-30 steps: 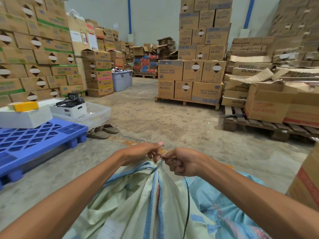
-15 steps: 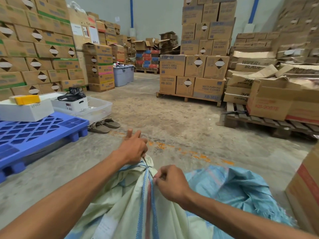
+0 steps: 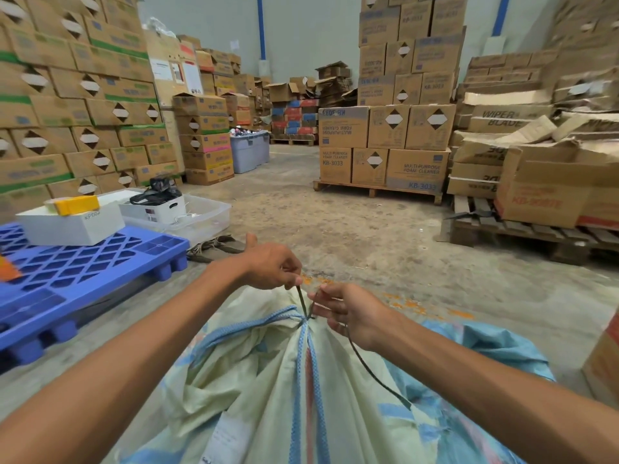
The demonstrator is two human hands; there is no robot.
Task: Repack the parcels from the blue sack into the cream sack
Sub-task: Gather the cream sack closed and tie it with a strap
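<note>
The cream sack (image 3: 254, 390) with blue and red stripes stands full in front of me, its mouth bunched together at the top. A thin dark tie (image 3: 303, 304) is wrapped round the bunched neck. My left hand (image 3: 271, 266) pinches one end of the tie above the neck. My right hand (image 3: 348, 313) pinches the other end, whose loose tail (image 3: 375, 376) hangs down over the sack. The blue sack (image 3: 485, 349) lies crumpled behind the cream one at the right. No parcels are visible; the sack's contents are hidden.
A blue plastic pallet (image 3: 77, 272) with a white box (image 3: 70, 222) sits at the left, next to a clear tub (image 3: 201, 216) and sandals (image 3: 214, 249). Stacked cartons on wooden pallets (image 3: 378, 189) stand ahead and right. A carton (image 3: 603, 366) is close at the right edge.
Both hands have risen from the bunched neck and pulled the dark tie's ends up and apart; the tie now sits tight round the sack's neck.
</note>
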